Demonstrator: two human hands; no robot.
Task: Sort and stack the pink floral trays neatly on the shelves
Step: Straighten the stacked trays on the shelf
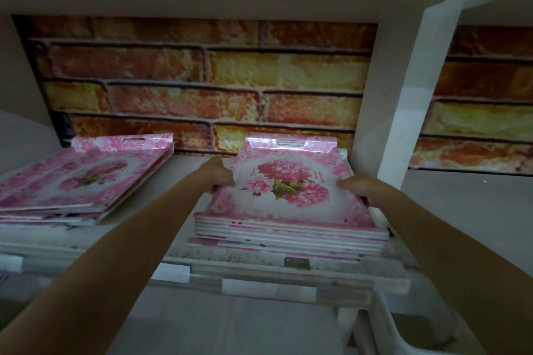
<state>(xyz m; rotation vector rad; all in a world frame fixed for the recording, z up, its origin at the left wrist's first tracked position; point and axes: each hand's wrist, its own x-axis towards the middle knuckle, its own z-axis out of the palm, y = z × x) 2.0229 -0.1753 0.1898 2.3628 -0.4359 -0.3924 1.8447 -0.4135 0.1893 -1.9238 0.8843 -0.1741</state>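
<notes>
The top tray (284,181) of the right stack (288,235) is being gripped at nine o'clock by the left hand (220,176) and at three o'clock by the right hand (356,186), fingers curled round its edges.

We see two stacks of pink floral trays on one white shelf (184,179), well apart from each other. The right stack (288,228) lies near the shelf's front edge, its trays roughly squared up, and its top tray (291,181) shows a bouquet of pink flowers with green leaves on a white centre, a pink border and a slotted handle at its far end, with its far end raised above the stack. The left stack (78,181) lies flat, turned at an angle to the shelf edge, with the same floral print and handle slot, and its lower trays are fanned out unevenly.
</notes>
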